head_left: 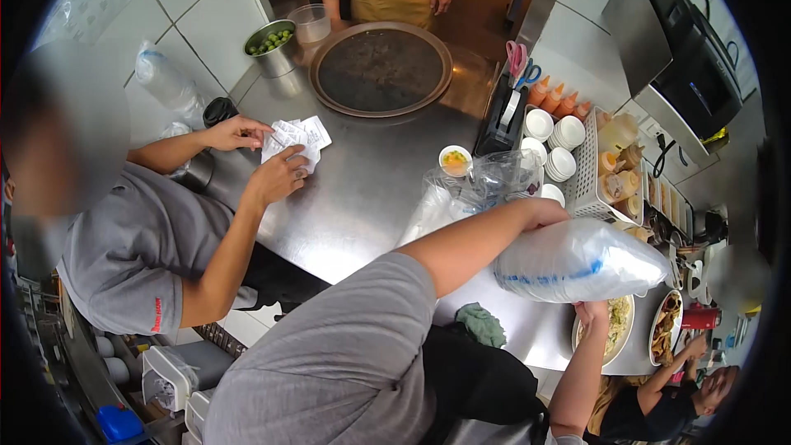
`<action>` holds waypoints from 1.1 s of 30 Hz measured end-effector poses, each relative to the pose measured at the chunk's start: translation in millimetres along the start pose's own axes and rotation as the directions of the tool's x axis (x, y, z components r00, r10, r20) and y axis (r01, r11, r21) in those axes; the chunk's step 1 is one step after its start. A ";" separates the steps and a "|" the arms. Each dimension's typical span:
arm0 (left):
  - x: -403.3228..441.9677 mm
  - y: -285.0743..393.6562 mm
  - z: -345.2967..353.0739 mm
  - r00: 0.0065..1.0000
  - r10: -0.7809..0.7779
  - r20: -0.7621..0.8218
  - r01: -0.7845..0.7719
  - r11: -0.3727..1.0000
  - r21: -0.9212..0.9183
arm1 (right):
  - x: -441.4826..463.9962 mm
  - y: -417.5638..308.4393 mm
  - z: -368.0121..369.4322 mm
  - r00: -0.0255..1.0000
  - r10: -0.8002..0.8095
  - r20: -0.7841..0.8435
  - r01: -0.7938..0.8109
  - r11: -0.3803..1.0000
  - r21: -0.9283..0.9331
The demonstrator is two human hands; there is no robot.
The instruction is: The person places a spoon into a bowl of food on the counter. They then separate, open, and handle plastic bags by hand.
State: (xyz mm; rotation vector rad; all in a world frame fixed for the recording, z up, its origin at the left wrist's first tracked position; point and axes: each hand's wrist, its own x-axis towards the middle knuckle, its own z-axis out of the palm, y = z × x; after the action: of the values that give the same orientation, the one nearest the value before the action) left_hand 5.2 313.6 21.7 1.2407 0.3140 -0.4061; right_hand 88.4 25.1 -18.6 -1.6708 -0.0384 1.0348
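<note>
A clear plastic bag (581,262) with blue print, its contents hard to make out, is held over the right part of the steel counter. My left hand (545,213) grips its upper left end, with the fingertips hidden. Below it, my right hand (591,311) has its fingers closed at the bag's lower edge. An oval plate of food (616,331) lies partly behind my right hand. More crumpled clear plastic (486,189) rests beside my left forearm, near a small cup (455,160) of orange and green food.
A co-worker at the left handles paper slips (298,142). Another person stands behind the round tray (381,70); a third is at lower right. White bowls (563,148), a sauce basket (587,169), a second plate (665,328) and a green cloth (480,325) are nearby.
</note>
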 end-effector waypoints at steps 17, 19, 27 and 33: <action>-113.7 -64.7 -1.7 0.993 -0.112 -0.028 0.079 0.839 -0.538 | 36.9 28.6 17.4 0.972 -0.235 0.017 0.215 0.911 0.352; -138.4 -83.2 13.5 0.993 -0.110 -0.041 0.062 0.786 -0.616 | 32.4 31.7 29.9 0.972 -0.233 0.019 0.212 0.912 0.352; -151.6 -129.1 38.1 0.918 0.221 -0.331 -0.336 0.875 -0.348 | 18.9 43.9 50.5 0.963 -0.210 0.169 0.127 0.907 0.402; -178.6 -153.8 142.3 0.522 0.696 -0.494 -0.471 0.717 0.513 | -80.1 16.5 66.0 0.885 -0.365 0.288 0.135 0.794 0.593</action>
State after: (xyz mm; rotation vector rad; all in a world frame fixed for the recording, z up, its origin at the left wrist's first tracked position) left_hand -222.6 159.2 13.2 1.7064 0.4049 0.6598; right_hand -10.6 28.8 16.3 -0.8759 -0.2004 1.0293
